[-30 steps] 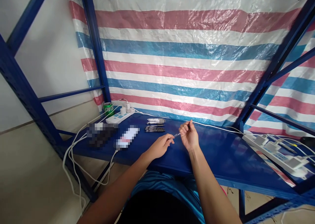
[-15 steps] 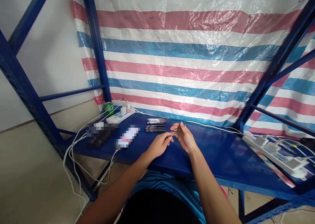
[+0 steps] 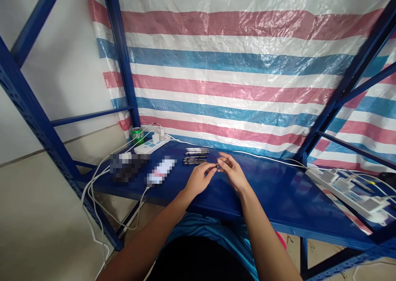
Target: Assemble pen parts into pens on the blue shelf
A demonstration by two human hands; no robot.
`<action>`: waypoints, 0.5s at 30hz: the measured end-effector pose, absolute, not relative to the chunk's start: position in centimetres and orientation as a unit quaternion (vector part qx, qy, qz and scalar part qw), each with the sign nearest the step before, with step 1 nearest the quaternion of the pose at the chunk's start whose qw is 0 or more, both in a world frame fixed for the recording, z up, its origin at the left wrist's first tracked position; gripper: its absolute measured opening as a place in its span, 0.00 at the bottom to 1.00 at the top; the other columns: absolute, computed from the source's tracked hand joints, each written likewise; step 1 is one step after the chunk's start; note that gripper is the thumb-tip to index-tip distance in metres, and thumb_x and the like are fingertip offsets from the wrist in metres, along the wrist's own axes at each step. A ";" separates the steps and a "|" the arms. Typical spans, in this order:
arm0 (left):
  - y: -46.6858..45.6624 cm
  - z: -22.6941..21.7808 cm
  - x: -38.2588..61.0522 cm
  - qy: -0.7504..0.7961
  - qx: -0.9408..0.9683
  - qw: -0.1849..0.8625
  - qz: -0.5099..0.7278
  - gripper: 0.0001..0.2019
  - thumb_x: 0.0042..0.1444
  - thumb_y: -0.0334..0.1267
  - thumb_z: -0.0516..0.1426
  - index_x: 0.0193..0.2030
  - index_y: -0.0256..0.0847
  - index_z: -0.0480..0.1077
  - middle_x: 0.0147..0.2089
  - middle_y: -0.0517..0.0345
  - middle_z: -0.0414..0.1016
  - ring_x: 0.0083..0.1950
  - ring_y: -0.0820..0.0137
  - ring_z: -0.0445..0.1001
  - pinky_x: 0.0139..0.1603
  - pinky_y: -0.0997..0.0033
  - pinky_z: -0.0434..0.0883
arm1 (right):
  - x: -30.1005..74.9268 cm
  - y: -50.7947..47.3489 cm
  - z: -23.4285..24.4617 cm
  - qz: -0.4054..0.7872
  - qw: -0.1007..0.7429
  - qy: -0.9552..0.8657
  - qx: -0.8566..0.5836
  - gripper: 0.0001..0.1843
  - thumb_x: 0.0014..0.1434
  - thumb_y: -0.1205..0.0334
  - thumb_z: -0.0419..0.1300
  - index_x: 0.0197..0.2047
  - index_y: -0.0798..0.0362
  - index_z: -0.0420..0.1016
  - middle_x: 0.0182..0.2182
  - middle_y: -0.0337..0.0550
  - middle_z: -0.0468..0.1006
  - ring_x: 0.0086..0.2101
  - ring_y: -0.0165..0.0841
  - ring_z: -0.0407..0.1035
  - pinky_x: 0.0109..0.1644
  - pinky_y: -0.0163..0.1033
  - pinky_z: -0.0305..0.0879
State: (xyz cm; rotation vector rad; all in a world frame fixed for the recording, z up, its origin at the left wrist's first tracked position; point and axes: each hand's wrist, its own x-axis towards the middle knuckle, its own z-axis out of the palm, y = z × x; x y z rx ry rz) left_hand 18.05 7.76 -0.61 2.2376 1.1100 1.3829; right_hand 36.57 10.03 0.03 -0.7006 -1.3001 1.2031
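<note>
My left hand (image 3: pixel 199 180) and my right hand (image 3: pixel 233 174) meet above the blue steel shelf (image 3: pixel 278 190). Fingertips of both hold a slim dark pen (image 3: pixel 221 165), most of which they hide. Left of my hands, several black-and-silver pens (image 3: pixel 194 155) lie side by side on the shelf, not touching my fingers. Two pixelated, unreadable objects, one dark (image 3: pixel 128 167) and one pale (image 3: pixel 161 170), lie further left.
A white power strip (image 3: pixel 151 146) with plugs and a green can (image 3: pixel 137 135) stand at the back left. White cables run along the shelf and hang off its left end. Another power strip (image 3: pixel 346 192) lies at the right. A striped tarpaulin (image 3: pixel 235 66) hangs behind.
My hands have drawn closer together, and the pen has turned from pointing up and right to lying lower and flatter between my fingertips.
</note>
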 end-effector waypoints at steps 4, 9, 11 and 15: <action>7.9 -0.8 17.9 0.398 0.779 0.121 0.468 0.11 0.71 0.42 0.58 0.52 0.44 0.81 0.43 0.54 0.82 0.42 0.66 0.79 0.42 0.69 0.72 | 36.9 10.4 -0.2 0.438 0.594 -0.590 -0.328 0.21 0.55 0.42 0.75 0.42 0.50 0.84 0.34 0.42 0.82 0.28 0.31 0.72 0.37 0.40 0.74; 8.0 -1.0 17.8 0.408 0.799 0.105 0.430 0.11 0.71 0.42 0.59 0.51 0.44 0.82 0.41 0.54 0.83 0.40 0.66 0.80 0.42 0.68 0.72 | 36.9 10.9 -0.9 0.372 0.556 -0.613 -0.420 0.27 0.53 0.34 0.72 0.32 0.52 0.79 0.22 0.39 0.76 0.18 0.30 0.66 0.22 0.36 0.62; 8.0 -1.0 17.8 0.410 0.798 0.102 0.431 0.11 0.70 0.42 0.59 0.51 0.44 0.82 0.41 0.54 0.83 0.41 0.65 0.80 0.43 0.68 0.72 | 36.9 10.8 -1.1 0.349 0.539 -0.624 -0.445 0.29 0.56 0.32 0.70 0.29 0.51 0.76 0.20 0.38 0.75 0.16 0.29 0.65 0.21 0.36 0.61; 8.0 -0.8 17.6 0.420 0.781 0.099 0.452 0.11 0.70 0.42 0.59 0.51 0.45 0.82 0.43 0.53 0.85 0.43 0.64 0.82 0.44 0.67 0.74 | 36.7 10.5 -0.8 0.397 0.529 -0.633 -0.402 0.28 0.59 0.32 0.66 0.43 0.50 0.78 0.25 0.39 0.79 0.19 0.32 0.71 0.20 0.35 0.62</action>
